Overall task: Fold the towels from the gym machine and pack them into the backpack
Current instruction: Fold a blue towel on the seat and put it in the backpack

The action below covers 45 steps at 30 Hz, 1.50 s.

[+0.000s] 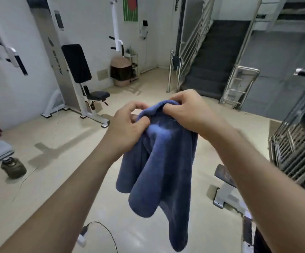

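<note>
The towel [159, 161], blue, plush and soft-napped, hangs in mid-air over the pale floor [56, 161], bunched at its top edge and falling in loose rounded folds. The left hand [128, 125] pinches the bunched edge between thumb and fingers; the right hand [182, 112] curls its fingers into the same edge, just beside. Behind stands a white gym machine [78, 73] with black padded seat; its lettering is too blurred to read.

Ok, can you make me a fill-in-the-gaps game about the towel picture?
1. The towel is the colour ____.
2. The left hand and right hand grip the towel at its ____ edge.
3. The green bottle stands on the ____.

Missing words: blue; top; floor
</note>
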Motion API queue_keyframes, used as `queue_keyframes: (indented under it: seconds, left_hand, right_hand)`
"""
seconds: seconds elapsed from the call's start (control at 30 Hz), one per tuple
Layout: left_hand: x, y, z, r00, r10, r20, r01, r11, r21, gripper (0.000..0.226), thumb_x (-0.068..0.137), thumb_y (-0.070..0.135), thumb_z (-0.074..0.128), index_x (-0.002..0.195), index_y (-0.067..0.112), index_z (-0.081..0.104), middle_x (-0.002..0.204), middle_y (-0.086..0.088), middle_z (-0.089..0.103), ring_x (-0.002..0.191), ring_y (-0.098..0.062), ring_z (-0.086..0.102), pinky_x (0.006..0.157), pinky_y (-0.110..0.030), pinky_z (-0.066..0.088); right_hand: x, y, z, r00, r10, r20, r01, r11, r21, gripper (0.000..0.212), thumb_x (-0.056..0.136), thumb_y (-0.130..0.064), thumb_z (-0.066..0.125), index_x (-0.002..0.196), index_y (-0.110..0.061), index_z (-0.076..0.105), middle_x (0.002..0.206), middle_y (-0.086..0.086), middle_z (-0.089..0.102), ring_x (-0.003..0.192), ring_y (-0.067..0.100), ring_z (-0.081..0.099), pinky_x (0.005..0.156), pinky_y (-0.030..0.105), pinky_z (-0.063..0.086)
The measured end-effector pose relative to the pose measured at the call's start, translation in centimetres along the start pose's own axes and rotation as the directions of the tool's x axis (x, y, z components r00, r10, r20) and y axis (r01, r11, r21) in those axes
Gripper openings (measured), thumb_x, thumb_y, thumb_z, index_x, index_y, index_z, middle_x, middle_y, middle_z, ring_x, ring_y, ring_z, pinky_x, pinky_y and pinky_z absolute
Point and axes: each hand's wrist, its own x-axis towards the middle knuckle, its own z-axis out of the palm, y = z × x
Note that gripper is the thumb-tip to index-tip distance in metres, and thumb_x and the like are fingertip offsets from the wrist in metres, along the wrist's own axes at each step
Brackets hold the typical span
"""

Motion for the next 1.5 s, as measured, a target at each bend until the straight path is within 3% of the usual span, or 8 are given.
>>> queue_keyframes:
  seconds: [0.23,0.47,0.67,0.8,0.97,1.13,1.3,1.5]
  left_hand:
    - [7.6,-2.3,-1.8,0.940,0.308,0.149,-0.307,0.569,0.763,0.029,0.069,0.007,0.055,0.095,0.021,0.054,0.079,-0.002,0.065,0.077,-0.030,0.057,0.068,-0.039,0.048]
    - [20.5,-4.7,2.8,0.998,-0.037,0.053,0.021,0.959,0.283,0.033,0.063,-0.009,0.035,0.060,0.013,0.060,0.052,0.006,0.054,0.049,-0.008,0.044,0.047,-0.021,0.033]
    - [31.7,-7.2,8.8,0.929,-0.211,0.304,0.217,0.976,0.016,0.021,0.067,0.002,0.047,0.078,0.015,0.059,0.067,-0.004,0.051,0.056,-0.015,0.046,0.048,-0.021,0.037]
    - [37.9,-9.7,14.0,0.910,-0.065,0.408,-0.006,0.985,0.170,0.028,0.098,0.025,0.050,0.075,0.010,0.058,0.066,0.001,0.052,0.058,-0.010,0.044,0.054,-0.021,0.038]
    - [44.9,-11.1,22.3,0.865,0.171,0.472,-0.250,0.962,0.109,0.040,0.091,0.041,0.050,0.073,0.006,0.052,0.068,-0.003,0.043,0.066,-0.015,0.036,0.061,-0.033,0.028]
    - [49.9,-12.7,31.5,0.663,0.054,0.747,0.082,0.986,-0.144,0.035,0.096,0.022,0.053,0.072,-0.003,0.053,0.065,-0.006,0.039,0.059,-0.013,0.032,0.054,-0.031,0.022]
    - [54.6,-13.1,38.5,0.105,-0.136,0.985,-0.327,0.931,0.163,0.072,0.042,0.077,0.075,0.074,0.013,0.071,0.071,-0.008,0.069,0.064,-0.012,0.057,0.065,-0.027,0.044]
    - [56.4,-12.2,49.3,0.171,0.170,0.970,-0.502,0.863,-0.063,0.016,0.087,0.013,0.069,0.072,0.018,0.074,0.065,0.008,0.072,0.064,-0.013,0.061,0.060,-0.021,0.045]
  right_hand:
    - [6.0,8.2,-0.1,0.986,-0.150,0.068,0.159,0.765,-0.624,0.027,0.070,-0.002,0.046,0.082,-0.024,0.036,0.083,0.002,0.053,0.074,0.030,0.048,0.061,0.040,0.045]
    - [13.4,20.2,-5.0,0.932,0.005,-0.361,-0.195,0.850,-0.490,0.023,0.073,0.000,0.047,0.082,-0.021,0.052,0.084,0.004,0.061,0.082,0.031,0.053,0.065,0.034,0.044]
    - [15.7,27.7,-11.1,0.889,0.329,-0.318,-0.347,0.938,0.000,0.016,0.083,-0.008,0.055,0.075,-0.020,0.062,0.062,-0.004,0.060,0.060,0.015,0.049,0.058,0.026,0.039]
    - [15.2,30.8,-15.5,0.883,0.188,-0.431,-0.435,0.676,-0.595,0.020,0.082,-0.015,0.056,0.097,-0.022,0.066,0.092,0.004,0.071,0.089,0.032,0.063,0.071,0.034,0.045]
    - [14.7,34.4,-18.9,0.644,0.258,-0.720,-0.632,0.709,-0.313,0.020,0.083,-0.008,0.049,0.091,-0.012,0.067,0.090,0.010,0.069,0.083,0.029,0.060,0.069,0.031,0.041]
    - [13.9,36.3,-21.8,0.484,0.772,-0.412,-0.377,0.608,0.698,0.019,0.085,-0.006,0.051,0.074,-0.010,0.066,0.073,0.006,0.058,0.067,0.017,0.052,0.066,0.031,0.041]
    - [11.5,35.1,-23.8,0.502,0.708,-0.497,-0.582,0.701,0.413,0.033,0.092,-0.028,0.061,0.077,0.001,0.055,0.068,0.006,0.050,0.062,0.013,0.045,0.055,0.024,0.037]
    - [6.1,33.0,-24.1,0.265,0.757,-0.597,-0.839,0.487,0.245,0.022,0.091,-0.026,0.065,0.079,-0.008,0.071,0.068,0.001,0.062,0.065,0.009,0.052,0.064,0.030,0.039]
